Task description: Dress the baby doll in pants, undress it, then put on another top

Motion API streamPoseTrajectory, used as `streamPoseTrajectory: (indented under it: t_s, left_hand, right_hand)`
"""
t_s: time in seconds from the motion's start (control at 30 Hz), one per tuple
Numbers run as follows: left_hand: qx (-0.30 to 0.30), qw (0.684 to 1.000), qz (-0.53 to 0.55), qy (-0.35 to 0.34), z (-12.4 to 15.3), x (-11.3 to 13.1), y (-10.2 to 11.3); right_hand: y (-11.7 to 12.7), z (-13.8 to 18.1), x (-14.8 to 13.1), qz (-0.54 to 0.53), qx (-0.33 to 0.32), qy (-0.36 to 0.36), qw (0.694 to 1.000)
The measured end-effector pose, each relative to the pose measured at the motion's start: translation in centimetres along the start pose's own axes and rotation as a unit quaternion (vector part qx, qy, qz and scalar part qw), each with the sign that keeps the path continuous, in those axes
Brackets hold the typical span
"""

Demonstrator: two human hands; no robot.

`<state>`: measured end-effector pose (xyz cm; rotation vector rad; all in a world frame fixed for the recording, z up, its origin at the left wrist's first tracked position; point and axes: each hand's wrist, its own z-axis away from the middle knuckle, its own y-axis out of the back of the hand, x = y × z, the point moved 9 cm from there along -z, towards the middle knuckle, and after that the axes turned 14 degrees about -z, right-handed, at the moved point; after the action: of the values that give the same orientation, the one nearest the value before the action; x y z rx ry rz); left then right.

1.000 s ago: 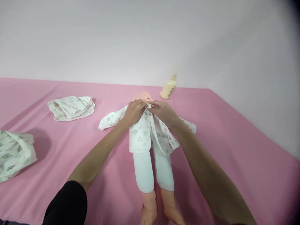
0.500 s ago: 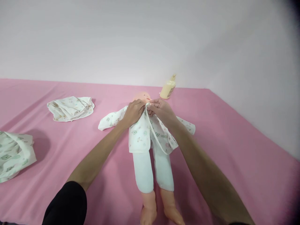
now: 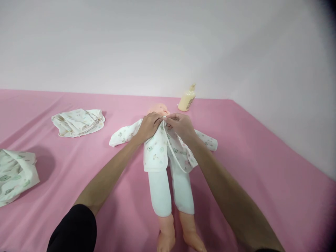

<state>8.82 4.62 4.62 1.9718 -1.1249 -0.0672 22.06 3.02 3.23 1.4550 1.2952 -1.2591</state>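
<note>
A baby doll (image 3: 159,108) lies on its back on the pink sheet (image 3: 262,168), head toward the wall. It wears a white printed shirt (image 3: 156,154) and pale blue trousers (image 3: 160,192). My left hand (image 3: 149,125) pinches the shirt's left front edge at the doll's neck. My right hand (image 3: 180,125) pinches the other front edge right beside it. The two hands meet at the collar, just below the doll's chin. Lower down the shirt fronts hang apart.
A cream lotion bottle (image 3: 187,99) stands by the wall behind the doll's head. A crumpled white printed garment (image 3: 78,121) lies at the back left. Another printed cloth (image 3: 14,175) lies at the left edge. A plain wall rises behind the sheet.
Both hands stay at the collar. The two shirt edges have been drawn a little closer together, and the view has shifted slightly.
</note>
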Motion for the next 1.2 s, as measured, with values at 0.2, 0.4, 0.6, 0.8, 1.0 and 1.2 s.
streamPoseTrajectory:
  t_s: [0.2, 0.4, 0.6, 0.8, 1.0, 1.2]
  left_hand:
    - [-0.004, 0.999, 0.001, 0.047, 0.1, -0.5, 0.1]
    - [-0.005, 0.999, -0.041, 0.028, 0.1, 0.1, 0.4]
    - [0.000, 0.997, -0.075, 0.027, 0.1, 0.3, 0.6]
    - [0.006, 0.998, -0.062, 0.030, 0.2, 0.5, 0.8]
    - [0.015, 0.997, -0.053, 0.045, 0.1, 0.1, 0.7]
    - [0.029, 0.997, -0.062, 0.039, 0.2, 0.3, 0.7]
  right_hand:
    - [0.2, -0.3, 0.6, -0.006, -0.023, -0.041, 0.999]
    - [-0.4, 0.1, 0.4, -0.025, -0.046, -0.058, 0.997]
    - [-0.5, 0.3, 0.5, -0.073, -0.045, -0.074, 0.994]
    - [-0.7, 0.2, 0.8, -0.081, -0.060, -0.056, 0.993]
    - [-1.0, -0.1, 0.8, -0.092, -0.073, -0.025, 0.993]
    - [-0.9, -0.3, 1.2, -0.137, -0.055, -0.039, 0.988]
